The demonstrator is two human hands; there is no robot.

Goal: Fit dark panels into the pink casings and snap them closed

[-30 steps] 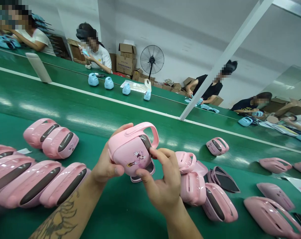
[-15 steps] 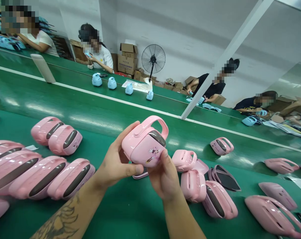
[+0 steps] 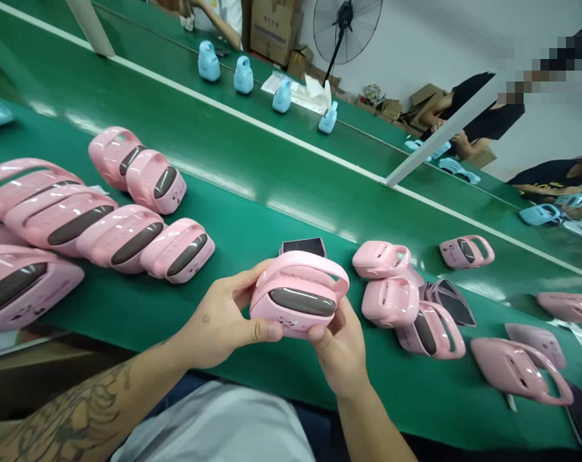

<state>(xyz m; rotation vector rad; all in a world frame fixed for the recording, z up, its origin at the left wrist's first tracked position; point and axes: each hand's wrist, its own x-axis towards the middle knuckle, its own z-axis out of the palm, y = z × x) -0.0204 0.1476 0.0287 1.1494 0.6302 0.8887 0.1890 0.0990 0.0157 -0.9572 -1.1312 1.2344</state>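
Observation:
Between both hands I hold a pink plastic casing (image 3: 298, 285) with a carry handle on top, a dark glossy window and a small printed picture on its lower face. My left hand (image 3: 233, 321) grips its left end, thumb across the front. My right hand (image 3: 341, 346) closes around the right end, thumb at the lower edge. Behind the casing lies a small stack of dark flat panels (image 3: 304, 246), partly hidden by it. Just right of my right hand sit several more pink casings (image 3: 389, 301), some with the dark window showing.
Several pink casings (image 3: 120, 237) stand grouped on the green table (image 3: 233, 224) at left. Dark panels (image 3: 449, 301) and more pink pieces (image 3: 516, 369) lie at right. Blue casings (image 3: 243, 76) line the far side, where people work. A slanted white post (image 3: 439, 131) rises mid-table.
My view has tipped downward, bringing my lap into sight. The held casing has turned so its handle and dark window face me more squarely. Both hands keep their hold.

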